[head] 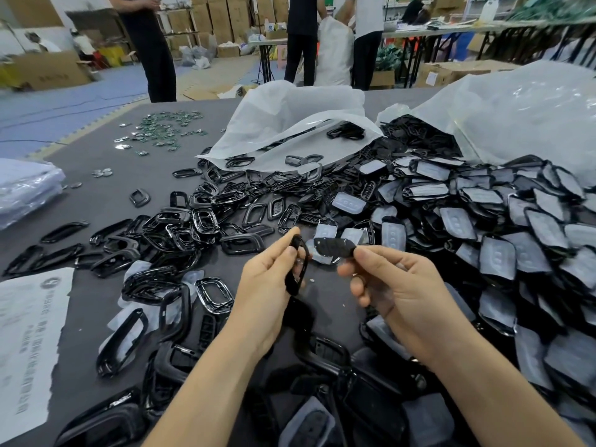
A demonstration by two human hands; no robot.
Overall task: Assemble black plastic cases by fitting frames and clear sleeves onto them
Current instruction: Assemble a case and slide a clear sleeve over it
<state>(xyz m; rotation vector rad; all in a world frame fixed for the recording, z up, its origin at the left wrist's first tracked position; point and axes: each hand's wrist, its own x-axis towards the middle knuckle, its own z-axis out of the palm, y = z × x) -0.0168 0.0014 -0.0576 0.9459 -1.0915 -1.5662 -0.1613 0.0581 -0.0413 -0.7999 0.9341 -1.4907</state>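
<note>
Far left, near edge: printed paper sheet (30,343) lying flat on the grey tabletop (96,195). Behind it, at the left edge, a stack of clear plastic bags (27,188).

Left, far side of tabletop: scatter of small green circuit boards (161,130). A few round metal discs (102,171) lie nearer, apart from the boards.

Left of centre: loose pile of black frames (180,227), open rings, glossy, spread from the middle of the tabletop down to the near edge. Some overlap, some lie singly.

Centre: left hand (267,285) raised above the tabletop, thumb and fingertips pinching a single frame (300,266), which is held edge-on and roughly upright. The right hand (396,285) is level with it, thumb and forefinger pinching the right end of a flat black case part (335,248); the remaining fingers are loosely curled below. The part's free end points left towards the held frame. The two pieces are just beside each other; whether they touch cannot be told.

Centre, behind the hands: open white bag (290,124) with more frames spilling from its mouth.

Right: large heap of black cases in clear sleeves (483,221), stacked overlapping, running from mid-tabletop to the right edge. Above it sits a second, larger translucent bag (532,117), with black parts at its opening.

Near edge, below the wrists: more dark case parts, blurred.

Background: people standing (154,43) on the floor, with cardboard boxes (206,17) behind them.
</note>
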